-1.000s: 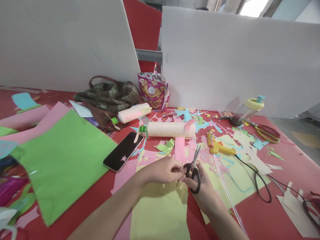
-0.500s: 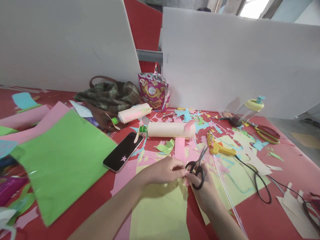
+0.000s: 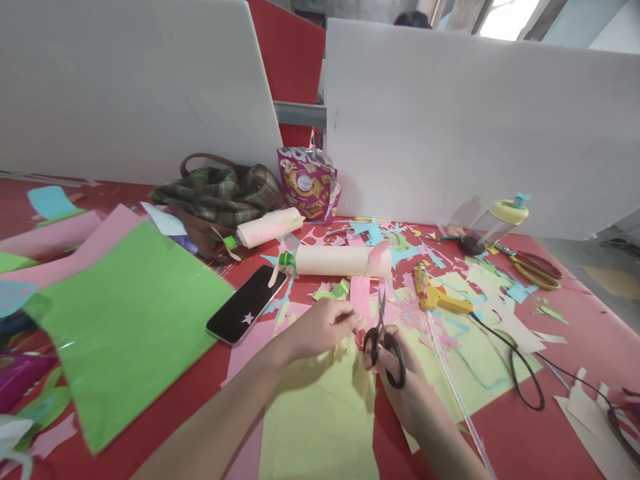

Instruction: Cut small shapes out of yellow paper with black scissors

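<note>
My right hand [image 3: 405, 383] grips black-handled scissors [image 3: 384, 337], fingers through the loops, blades pointing up and away. My left hand [image 3: 320, 328] pinches the upper edge of a pale yellow paper sheet [image 3: 320, 427] that lies on the red table [image 3: 525, 433] in front of me. The scissors sit just right of my left fingertips, over a pink paper strip [image 3: 360, 297]. A paper-wrapped bottle with a green cap [image 3: 340, 260] lies just beyond both hands.
A black phone [image 3: 247, 303] lies left of my hands beside a large green sheet [image 3: 125, 327]. A yellow glue gun [image 3: 437, 293] with a black cord, red-handled scissors [image 3: 533, 267], a snack bag [image 3: 307, 180], a plaid bag [image 3: 220, 190] and many paper scraps cover the table. White boards stand behind.
The scissors have swung from tilted right to nearly upright and moved slightly left. My left hand has shifted a little up and left on the yellow sheet.
</note>
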Tool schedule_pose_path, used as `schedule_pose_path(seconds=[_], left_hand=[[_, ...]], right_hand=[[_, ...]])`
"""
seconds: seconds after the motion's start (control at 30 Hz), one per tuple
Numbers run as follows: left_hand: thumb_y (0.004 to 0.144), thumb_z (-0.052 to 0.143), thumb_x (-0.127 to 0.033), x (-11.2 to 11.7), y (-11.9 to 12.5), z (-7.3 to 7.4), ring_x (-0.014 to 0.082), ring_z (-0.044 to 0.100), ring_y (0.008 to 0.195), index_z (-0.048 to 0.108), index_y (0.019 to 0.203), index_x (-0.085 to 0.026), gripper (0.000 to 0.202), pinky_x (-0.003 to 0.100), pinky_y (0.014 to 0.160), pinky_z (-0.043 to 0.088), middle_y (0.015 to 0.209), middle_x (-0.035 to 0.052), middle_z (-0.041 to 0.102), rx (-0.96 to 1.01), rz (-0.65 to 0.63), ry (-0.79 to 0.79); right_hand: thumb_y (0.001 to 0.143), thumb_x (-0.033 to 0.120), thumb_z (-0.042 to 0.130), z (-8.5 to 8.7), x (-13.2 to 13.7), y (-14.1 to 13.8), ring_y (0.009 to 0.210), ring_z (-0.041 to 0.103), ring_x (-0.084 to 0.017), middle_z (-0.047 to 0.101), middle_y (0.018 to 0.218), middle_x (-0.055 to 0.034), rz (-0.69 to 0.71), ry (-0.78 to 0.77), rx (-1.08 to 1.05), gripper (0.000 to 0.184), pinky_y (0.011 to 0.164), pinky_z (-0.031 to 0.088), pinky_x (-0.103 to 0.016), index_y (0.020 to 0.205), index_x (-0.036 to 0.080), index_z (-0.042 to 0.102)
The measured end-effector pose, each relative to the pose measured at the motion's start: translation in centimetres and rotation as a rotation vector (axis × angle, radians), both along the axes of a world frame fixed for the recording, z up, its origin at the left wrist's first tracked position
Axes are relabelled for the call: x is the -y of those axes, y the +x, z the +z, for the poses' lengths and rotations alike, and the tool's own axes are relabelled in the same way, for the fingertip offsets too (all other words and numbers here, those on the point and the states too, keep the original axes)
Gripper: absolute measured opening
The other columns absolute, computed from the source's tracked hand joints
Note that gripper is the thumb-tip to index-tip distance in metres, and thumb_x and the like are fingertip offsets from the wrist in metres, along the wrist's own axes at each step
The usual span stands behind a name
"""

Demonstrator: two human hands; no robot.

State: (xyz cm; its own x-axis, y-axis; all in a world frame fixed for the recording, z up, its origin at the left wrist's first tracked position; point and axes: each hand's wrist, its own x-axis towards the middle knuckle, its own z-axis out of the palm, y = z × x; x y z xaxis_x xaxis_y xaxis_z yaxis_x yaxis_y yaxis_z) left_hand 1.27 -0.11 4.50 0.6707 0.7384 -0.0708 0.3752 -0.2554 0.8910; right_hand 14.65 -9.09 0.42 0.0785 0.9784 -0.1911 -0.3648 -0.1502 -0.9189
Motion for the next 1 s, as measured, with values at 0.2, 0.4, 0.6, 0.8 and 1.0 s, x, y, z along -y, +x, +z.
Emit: schedule_pose_path(seconds=[0.2,0.4,0.6,0.8,1.0], left_hand=[[0.077,0.036,-0.030,-0.52,-0.74,0.98,0.0089,0.041,0.053,0.045,0.056,-0.015,0.027,0.018,0.050,0.031,0.056,-0.0025,0.045,0.072,0.107,0.001],[0.079,0.033,-0.029,-0.43,-0.85,0.87,0.0107,0.046,0.059,0.050,0.061,-0.016,0.028,0.019,0.054,0.032,0.062,-0.0009,0.052,-0.012,0.080,0.086],[0.079,0.031,-0.025,-0.09,-0.65,0.69,0.0106,0.048,0.060,0.049,0.062,-0.016,0.027,0.019,0.053,0.030,0.061,-0.0017,0.053,-0.085,0.036,0.123],[0.079,0.032,-0.025,0.17,-0.56,0.98,0.0105,0.047,0.060,0.048,0.061,-0.016,0.027,0.019,0.052,0.030,0.061,-0.0017,0.053,-0.102,0.015,0.137],[0.079,0.031,-0.026,0.32,-0.50,1.19,0.0105,0.048,0.061,0.049,0.063,-0.016,0.026,0.019,0.052,0.031,0.064,-0.0015,0.054,-0.101,0.007,0.119]], right_hand=[[0.067,0.052,0.051,0.42,0.36,-0.10,0.066,0.043,-0.016,0.045,0.072,-0.0008,0.189,0.084,0.028,0.032,0.064,0.034,-0.027,0.075,0.023,0.042],[0.065,0.052,0.053,0.72,0.39,-0.17,0.066,0.042,-0.016,0.043,0.075,-0.0013,0.267,0.092,-0.016,0.033,0.064,0.033,-0.029,0.078,0.024,0.042],[0.067,0.051,0.051,0.61,0.46,-0.07,0.066,0.041,-0.017,0.044,0.074,-0.0022,0.266,0.108,0.016,0.031,0.065,0.032,-0.030,0.079,0.023,0.043],[0.068,0.050,0.052,0.37,0.35,0.01,0.066,0.041,-0.015,0.042,0.076,-0.0015,0.284,0.116,-0.015,0.032,0.065,0.032,-0.028,0.080,0.023,0.042],[0.069,0.048,0.052,-0.02,0.30,0.08,0.067,0.039,-0.014,0.041,0.078,-0.0015,0.288,0.142,-0.063,0.031,0.066,0.030,-0.027,0.082,0.022,0.042]])
